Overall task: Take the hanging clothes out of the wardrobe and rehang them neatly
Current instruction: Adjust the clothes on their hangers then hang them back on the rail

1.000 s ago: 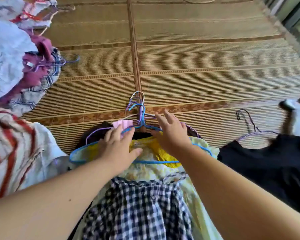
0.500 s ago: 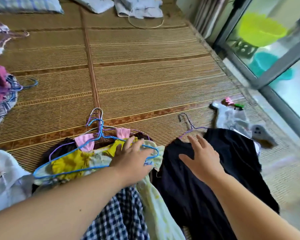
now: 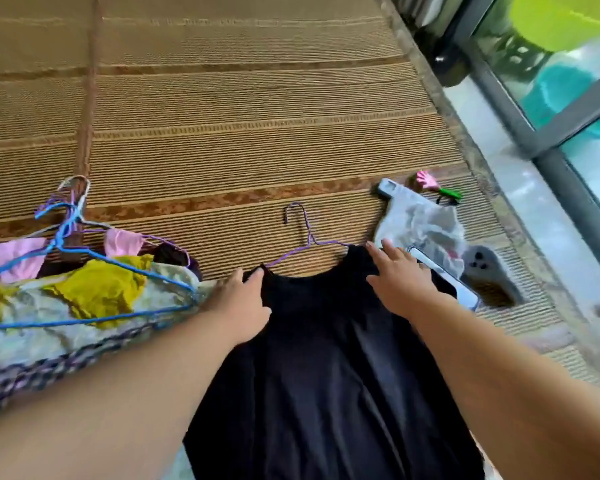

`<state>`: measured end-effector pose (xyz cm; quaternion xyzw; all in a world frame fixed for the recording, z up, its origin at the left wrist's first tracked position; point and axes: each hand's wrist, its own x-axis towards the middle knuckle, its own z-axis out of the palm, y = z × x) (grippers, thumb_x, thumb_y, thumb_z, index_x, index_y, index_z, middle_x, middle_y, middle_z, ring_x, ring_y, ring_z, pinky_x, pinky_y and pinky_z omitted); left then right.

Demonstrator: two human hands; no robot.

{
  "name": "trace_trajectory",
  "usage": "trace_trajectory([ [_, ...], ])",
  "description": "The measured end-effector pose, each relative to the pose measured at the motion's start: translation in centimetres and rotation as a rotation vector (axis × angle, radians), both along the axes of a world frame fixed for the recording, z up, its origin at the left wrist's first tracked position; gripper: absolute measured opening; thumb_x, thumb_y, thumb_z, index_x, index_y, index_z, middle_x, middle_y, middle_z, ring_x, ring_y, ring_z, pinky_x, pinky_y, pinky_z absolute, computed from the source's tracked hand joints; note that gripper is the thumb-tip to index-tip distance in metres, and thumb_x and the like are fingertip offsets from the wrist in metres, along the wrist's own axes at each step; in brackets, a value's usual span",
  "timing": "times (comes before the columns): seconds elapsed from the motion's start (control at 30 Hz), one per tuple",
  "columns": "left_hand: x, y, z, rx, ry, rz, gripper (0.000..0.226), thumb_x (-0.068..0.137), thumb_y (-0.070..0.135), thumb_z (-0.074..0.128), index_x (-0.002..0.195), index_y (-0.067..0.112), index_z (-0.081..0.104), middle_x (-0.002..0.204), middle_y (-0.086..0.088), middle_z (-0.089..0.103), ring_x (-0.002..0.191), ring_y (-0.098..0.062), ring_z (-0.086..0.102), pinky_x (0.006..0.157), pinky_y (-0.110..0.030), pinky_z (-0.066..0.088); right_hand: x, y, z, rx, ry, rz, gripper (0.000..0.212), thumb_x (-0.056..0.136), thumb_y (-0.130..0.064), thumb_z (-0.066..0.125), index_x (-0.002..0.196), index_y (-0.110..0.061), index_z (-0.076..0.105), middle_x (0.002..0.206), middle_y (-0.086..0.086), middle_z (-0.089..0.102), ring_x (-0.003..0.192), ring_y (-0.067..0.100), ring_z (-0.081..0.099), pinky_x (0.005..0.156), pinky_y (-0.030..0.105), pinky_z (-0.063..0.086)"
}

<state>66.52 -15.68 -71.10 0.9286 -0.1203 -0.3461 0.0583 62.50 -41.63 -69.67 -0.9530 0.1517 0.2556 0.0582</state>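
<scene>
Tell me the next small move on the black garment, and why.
Probably draw the shoulder under the left hand up over the bare wire. The black garment lies flat on the mat with the right hand on its other shoulder, yet the purple hanger shows one arm outside the neckline, so that shoulder looks unseated.

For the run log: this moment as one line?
black garment: flat on woven mat | left hand: on its shoulder | right hand: on other shoulder | purple wire hanger: in garment, hook out
</scene>
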Motion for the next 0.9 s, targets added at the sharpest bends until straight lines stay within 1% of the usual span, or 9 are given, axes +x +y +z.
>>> trace_trajectory([
  [0.1,0.8,-0.8,-1.7,0.152,-0.015,0.027,0.063,0.092,0.042,0.049,0.145,0.016,0.026,0.142,-0.015,0.041,0.129,-0.034,0.041,0.108,-0.041,0.033,2.1,-2.5,-1.2,-0.071,0.093,0.121,0.067,0.095,-0.037,0.045,0.149,-0.037,0.005,0.157,-0.003,0.014,0.143,0.025,0.011,0.109,0.055,0.02],
  [0.2,1.3,-1.3,-2.7,0.215,-0.056,0.034,0.055,0.097,0.033,0.042,0.146,0.016,0.024,0.138,-0.017,0.042,0.126,-0.035,0.042,0.106,-0.043,0.033,3.0,-3.6,-1.9,-0.167,0.144,0.289,0.079,0.091,-0.041,0.053,0.149,-0.036,0.001,0.15,0.001,0.029,0.141,0.028,0.014,0.109,0.058,0.015],
  [0.3,1.5,-2.2,-2.9,0.214,-0.096,0.016,0.052,0.098,0.023,0.038,0.147,0.015,0.024,0.135,-0.017,0.046,0.126,-0.035,0.042,0.106,-0.042,0.032,3.2,-3.5,-2.3,-0.242,0.063,0.424,0.079,0.09,-0.038,0.054,0.149,-0.036,0.001,0.14,0.003,0.044,0.132,0.028,0.028,0.107,0.055,0.02],
  [0.4,1.7,-2.9,-2.6,0.179,-0.122,-0.003,0.032,0.097,0.02,0.041,0.128,0.012,0.047,0.128,-0.015,0.054,0.119,-0.032,0.05,0.101,-0.038,0.036,3.1,-3.6,-2.1,-0.141,-0.042,0.374,0.065,0.093,-0.039,0.05,0.147,-0.036,0.014,0.133,0.004,0.051,0.124,0.029,0.041,0.101,0.047,0.032],
  [0.5,0.9,-2.9,-1.3,0.015,-0.102,0.108,0.025,0.096,0.025,0.047,0.115,0.012,0.058,0.119,-0.015,0.056,0.11,-0.034,0.054,0.095,-0.041,0.045,2.2,-4.0,-0.1,0.06,-0.091,0.248,0.044,0.095,-0.04,0.045,0.138,-0.036,0.038,0.126,0.007,0.055,0.118,0.031,0.05,0.095,0.037,0.04],
  [0.6,-0.2,-2.7,1.0,-0.142,-0.101,0.156,0.025,0.094,0.027,0.05,0.115,0.016,0.059,0.114,-0.013,0.057,0.108,-0.033,0.055,0.091,-0.042,0.047,0.5,-4.2,2.7,0.069,-0.103,0.21,0.031,0.095,-0.039,0.046,0.124,-0.033,0.054,0.121,0.003,0.059,0.114,0.029,0.053,0.087,0.033,0.041],
  [0.7,-1.5,-1.8,4.6,-0.244,-0.089,0.185,0.026,0.094,0.032,0.049,0.119,0.025,0.052,0.118,-0.006,0.061,0.108,-0.03,0.056,0.091,-0.039,0.047,-1.5,-4.1,6.1,0.144,-0.122,0.121,0.021,0.093,-0.039,0.049,0.113,-0.035,0.057,0.115,0.002,0.063,0.108,0.029,0.055,0.084,0.036,0.045],
  [0.8,-3.2,-0.1,8.9,-0.395,-0.051,0.196,0.032,0.093,0.033,0.052,0.124,0.033,0.05,0.123,0.002,0.059,0.113,-0.022,0.055,0.093,-0.033,0.045,-3.4,-3.5,11.0,0.135,-0.161,0.101,0.022,0.093,-0.037,0.051,0.114,-0.038,0.059,0.114,0.002,0.063,0.105,0.028,0.056,0.079,0.032,0.043],
  [0.9,-5.0,2.1,14.4,-0.505,-0.064,0.139,0.026,0.093,0.031,0.052,0.117,0.033,0.059,0.112,0.006,0.064,0.108,-0.018,0.059,0.09,-0.03,0.047,-5.1,-1.5,18.1,0.081,-0.21,0.102,0.025,0.091,-0.038,0.054,0.116,-0.04,0.06,0.117,0.004,0.064,0.104,0.029,0.058,0.084,0.033,0.046],
])
